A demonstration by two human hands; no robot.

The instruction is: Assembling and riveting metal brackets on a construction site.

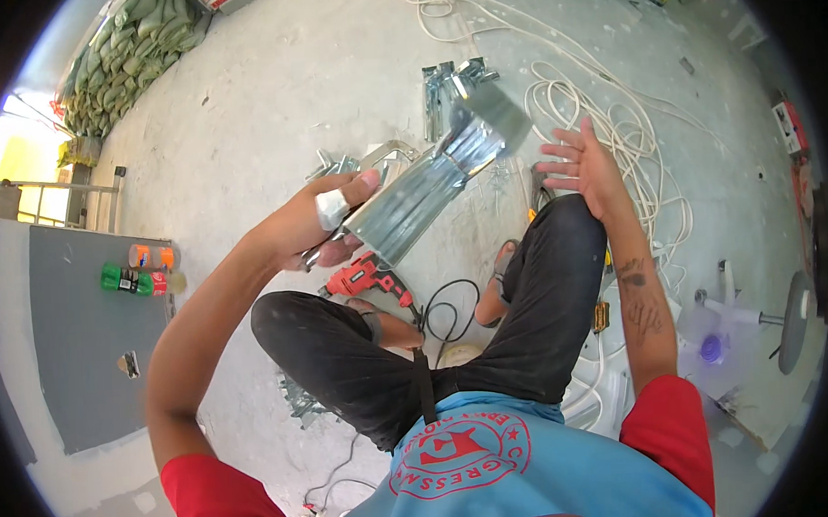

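My left hand point(317, 221), with a white wrap on one finger, is closed on a bent galvanized steel channel piece point(412, 204). The piece slants up to the right, its far end blurred. A shiny metal bar, perhaps a tool handle point(312, 258), shows under the same hand; its kind I cannot make out. Just right of the steel's far end, my right hand point(582, 172) is held open with fingers spread, touching nothing. Below the steel a red corded drill point(364, 277) lies on the floor by my foot. More cut steel pieces point(438, 98) lie beyond my hands.
Loops of white cable point(563, 98) spread across the floor on the right. Green sandbags point(133, 59) are piled at far left. Two bottles, one green point(137, 280) and one orange-banded point(154, 257), lie on a grey board point(89, 352). A standing fan point(793, 323) lies at right.
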